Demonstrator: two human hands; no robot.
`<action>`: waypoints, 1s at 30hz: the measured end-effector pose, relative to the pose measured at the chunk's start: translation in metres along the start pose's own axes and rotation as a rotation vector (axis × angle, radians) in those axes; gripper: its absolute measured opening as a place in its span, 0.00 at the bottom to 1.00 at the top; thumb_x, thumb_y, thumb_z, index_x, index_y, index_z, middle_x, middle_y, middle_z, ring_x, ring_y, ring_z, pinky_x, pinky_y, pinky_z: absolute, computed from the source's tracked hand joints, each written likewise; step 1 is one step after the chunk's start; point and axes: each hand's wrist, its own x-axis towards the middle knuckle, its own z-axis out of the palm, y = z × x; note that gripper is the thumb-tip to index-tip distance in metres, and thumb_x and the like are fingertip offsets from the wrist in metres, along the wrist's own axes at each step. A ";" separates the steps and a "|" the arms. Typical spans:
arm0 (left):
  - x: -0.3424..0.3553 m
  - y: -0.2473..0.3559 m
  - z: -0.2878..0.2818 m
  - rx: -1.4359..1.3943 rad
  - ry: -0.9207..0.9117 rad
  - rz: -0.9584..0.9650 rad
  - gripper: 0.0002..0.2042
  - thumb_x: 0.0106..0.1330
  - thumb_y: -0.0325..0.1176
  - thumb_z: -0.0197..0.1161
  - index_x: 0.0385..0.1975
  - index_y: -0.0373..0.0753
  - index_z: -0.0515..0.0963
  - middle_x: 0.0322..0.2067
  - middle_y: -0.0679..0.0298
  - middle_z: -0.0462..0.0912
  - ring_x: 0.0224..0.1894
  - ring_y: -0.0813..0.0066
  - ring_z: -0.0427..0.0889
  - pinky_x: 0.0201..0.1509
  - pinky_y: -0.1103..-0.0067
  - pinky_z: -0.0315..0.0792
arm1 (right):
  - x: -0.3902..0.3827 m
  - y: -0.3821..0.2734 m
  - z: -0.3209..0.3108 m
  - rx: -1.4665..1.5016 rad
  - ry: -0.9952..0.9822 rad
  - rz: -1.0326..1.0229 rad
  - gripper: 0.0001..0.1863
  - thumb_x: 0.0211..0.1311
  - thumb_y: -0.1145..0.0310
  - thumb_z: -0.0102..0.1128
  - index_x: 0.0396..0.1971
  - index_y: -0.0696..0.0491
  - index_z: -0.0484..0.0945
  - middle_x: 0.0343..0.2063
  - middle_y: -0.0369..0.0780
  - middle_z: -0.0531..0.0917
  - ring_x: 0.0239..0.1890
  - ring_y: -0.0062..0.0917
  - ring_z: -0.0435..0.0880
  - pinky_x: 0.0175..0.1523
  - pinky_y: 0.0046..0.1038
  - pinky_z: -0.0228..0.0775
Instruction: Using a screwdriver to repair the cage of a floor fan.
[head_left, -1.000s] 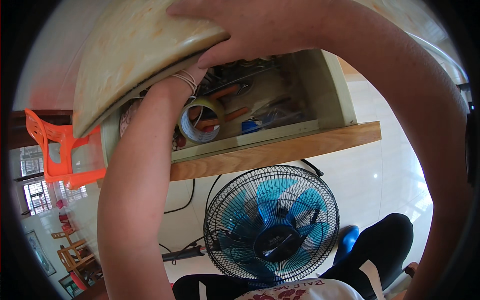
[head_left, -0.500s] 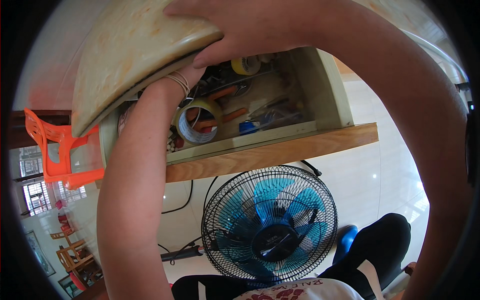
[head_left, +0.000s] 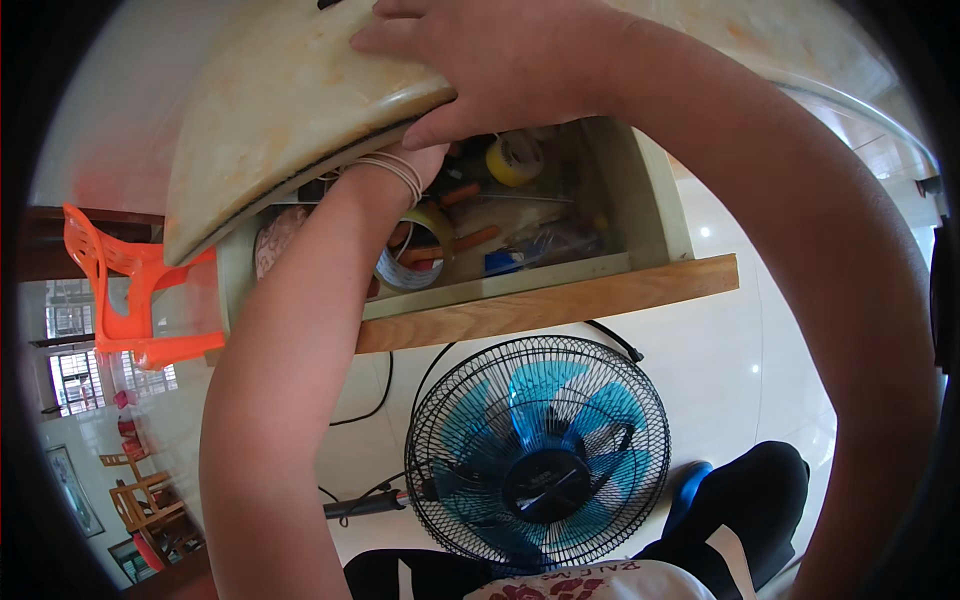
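Observation:
My left hand (head_left: 430, 162) reaches into a pulled-out drawer (head_left: 545, 307) under a marbled tabletop (head_left: 290, 110). Its fingers are hidden beneath the tabletop edge and my right hand, so whatever it touches does not show. Elastic bands circle that wrist. On the tabletop, my right hand (head_left: 515, 60) lies with its fingers apart, the thumb over the edge. Beside my left wrist in the drawer is a wide roll of clear tape (head_left: 408, 274). A smaller yellow tape roll (head_left: 514, 162), an orange handle (head_left: 476, 238) and a small blue item (head_left: 502, 262) lie farther right.
Below the drawer stands a black-caged fan (head_left: 545, 450) with blue blades, its cables on the tiled floor. An orange plastic chair (head_left: 130, 290) is at the left. My legs in dark trousers (head_left: 740, 500) are at the lower edge.
My left hand has moved right and a little deeper into the drawer. The thin metal piece near the yellow tape has shifted. My right hand remains on the tabletop, slightly farther right.

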 end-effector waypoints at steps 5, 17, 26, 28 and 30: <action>0.007 -0.003 0.010 0.422 0.195 0.094 0.19 0.63 0.28 0.55 0.56 0.38 0.72 0.50 0.52 0.79 0.55 0.56 0.74 0.60 0.68 0.67 | 0.005 -0.001 0.004 0.019 0.002 0.036 0.37 0.59 0.45 0.59 0.62 0.55 0.65 0.62 0.49 0.69 0.67 0.41 0.64 0.72 0.43 0.51; -0.023 0.019 -0.010 0.606 0.203 0.415 0.22 0.62 0.26 0.56 0.58 0.36 0.69 0.54 0.46 0.74 0.56 0.51 0.74 0.60 0.66 0.68 | 0.016 0.000 0.027 -0.140 0.114 0.105 0.36 0.57 0.41 0.61 0.62 0.44 0.68 0.59 0.39 0.73 0.65 0.30 0.67 0.63 0.42 0.60; -0.005 -0.018 -0.013 0.389 -0.041 0.292 0.20 0.65 0.39 0.51 0.57 0.46 0.73 0.60 0.55 0.73 0.63 0.56 0.70 0.66 0.64 0.63 | -0.003 -0.009 -0.013 0.067 0.021 -0.006 0.39 0.60 0.46 0.58 0.65 0.55 0.63 0.65 0.49 0.65 0.69 0.41 0.60 0.73 0.44 0.47; 0.001 -0.016 -0.003 0.466 0.027 0.300 0.15 0.69 0.28 0.48 0.54 0.38 0.73 0.51 0.54 0.78 0.56 0.60 0.74 0.61 0.71 0.67 | -0.005 -0.005 -0.009 0.087 0.016 -0.007 0.39 0.60 0.47 0.58 0.65 0.55 0.63 0.65 0.50 0.65 0.69 0.41 0.60 0.73 0.44 0.47; 0.009 -0.019 0.009 0.456 0.036 0.302 0.16 0.69 0.29 0.48 0.54 0.38 0.73 0.52 0.54 0.77 0.56 0.60 0.73 0.61 0.71 0.66 | -0.001 -0.003 -0.003 0.105 0.011 -0.011 0.39 0.60 0.47 0.58 0.65 0.55 0.62 0.65 0.50 0.65 0.69 0.41 0.60 0.73 0.44 0.47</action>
